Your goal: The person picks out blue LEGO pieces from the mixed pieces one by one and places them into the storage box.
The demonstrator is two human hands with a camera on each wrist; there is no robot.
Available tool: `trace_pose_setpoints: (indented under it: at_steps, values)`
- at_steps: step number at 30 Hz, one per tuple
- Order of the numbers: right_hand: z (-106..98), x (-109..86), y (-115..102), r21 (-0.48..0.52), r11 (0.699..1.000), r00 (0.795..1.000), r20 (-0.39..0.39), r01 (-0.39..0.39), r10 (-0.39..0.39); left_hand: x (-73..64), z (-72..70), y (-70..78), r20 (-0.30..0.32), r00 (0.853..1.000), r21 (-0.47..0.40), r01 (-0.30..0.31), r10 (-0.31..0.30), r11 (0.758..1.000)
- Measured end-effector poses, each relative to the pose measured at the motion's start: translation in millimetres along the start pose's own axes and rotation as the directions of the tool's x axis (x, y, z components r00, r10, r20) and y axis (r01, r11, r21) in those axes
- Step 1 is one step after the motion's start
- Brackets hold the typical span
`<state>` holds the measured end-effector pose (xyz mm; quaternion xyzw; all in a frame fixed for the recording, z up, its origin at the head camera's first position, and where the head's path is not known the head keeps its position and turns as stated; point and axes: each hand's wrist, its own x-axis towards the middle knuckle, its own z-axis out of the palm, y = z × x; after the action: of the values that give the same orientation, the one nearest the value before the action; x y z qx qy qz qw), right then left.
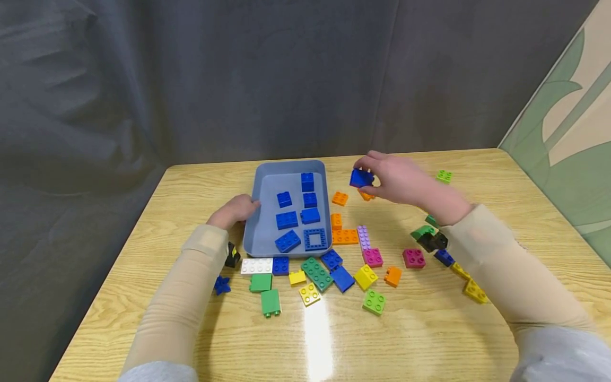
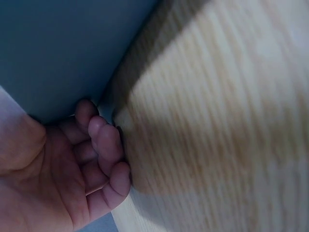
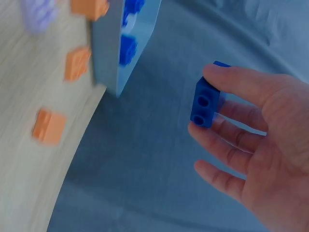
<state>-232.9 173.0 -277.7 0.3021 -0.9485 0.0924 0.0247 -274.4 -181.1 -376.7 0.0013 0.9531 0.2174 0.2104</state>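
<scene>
A blue building brick [image 1: 361, 178] is pinched between thumb and fingertips of my right hand [image 1: 393, 178], above the table's far side, right of the tray. The right wrist view shows two hollow round openings on this brick [image 3: 203, 104]. My left hand [image 1: 235, 208] grips the left side of the grey-blue tray [image 1: 265, 170]: its thumb lies over the rim, while in the left wrist view the fingers [image 2: 110, 150] curl low against the outer wall. Several blue bricks [image 1: 287, 219] lie apart inside the tray, along with a blue square frame piece [image 1: 315, 240].
Orange bricks [image 1: 345, 236] and a lilac brick [image 1: 364, 237] lie right of the tray. Green [image 1: 317, 274], yellow [image 1: 366, 277], white [image 1: 256, 266] and blue bricks [image 1: 342, 279] spread before it. More pieces lie near the right forearm. A dark curtain [image 1: 286, 79] hangs behind the table.
</scene>
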Motion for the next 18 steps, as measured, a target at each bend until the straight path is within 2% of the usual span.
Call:
trace_pose_setpoints:
  at_steps: [5,10,14,18]
  values:
    - [13,18.8,-25,0.015,0.996,0.996,0.030,0.086,-0.087,-1.9,-0.6,0.3,0.008,1.000,-0.027,0.008,-0.007,1.000]
    - [33,33.1,-51,-0.024,0.981,0.979,0.071,0.194,-0.191,-0.9,0.7,-1.4,0.011,1.000,-0.043,0.007,-0.006,0.999]
    - [52,41.4,-69,-0.080,0.950,0.949,0.113,0.303,-0.294,0.0,1.0,-2.3,0.014,1.000,-0.046,0.013,-0.012,0.999]
    - [63,49.0,-84,-0.092,0.919,0.918,0.141,0.384,-0.370,0.5,0.9,-2.9,0.019,1.000,-0.057,0.022,-0.021,0.998]
